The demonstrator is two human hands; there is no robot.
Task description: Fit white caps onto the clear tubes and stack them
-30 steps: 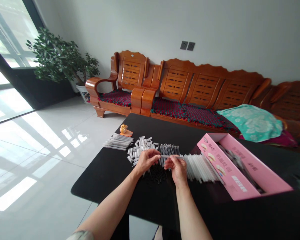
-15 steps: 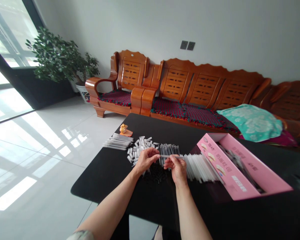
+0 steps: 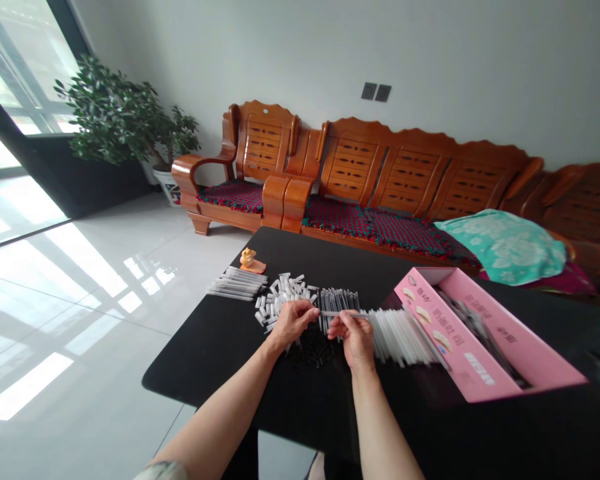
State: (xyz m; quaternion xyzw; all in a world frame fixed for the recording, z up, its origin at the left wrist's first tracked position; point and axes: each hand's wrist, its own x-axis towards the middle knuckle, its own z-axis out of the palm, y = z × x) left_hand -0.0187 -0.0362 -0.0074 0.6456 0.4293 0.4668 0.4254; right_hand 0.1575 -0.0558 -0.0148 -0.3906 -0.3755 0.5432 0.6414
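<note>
A thin translucent pen [image 3: 333,313] lies level between my two hands above the table. My left hand [image 3: 293,321] pinches its left end, and my right hand [image 3: 357,339] grips it farther right between thumb and fingers. Just beyond the hands is a row of dark, thin pen refills [image 3: 339,299]. White pen caps [image 3: 281,291] are heaped by my left hand. Clear pen barrels [image 3: 405,339] are laid side by side to the right of my right hand. Small black pieces [image 3: 316,353] lie below the hands, hard to make out against the dark surface.
The black table [image 3: 200,363] carries a pink box [image 3: 525,357] with dark contents at the right. Several whole-looking pens [image 3: 237,284] and a small yellow figurine [image 3: 249,258] are at the far left. Behind stand a wooden sofa [image 3: 353,163] and a potted plant [image 3: 115,117].
Both hands keep almost the same position, still holding the pen between them. The whole view has shifted very slightly.
</note>
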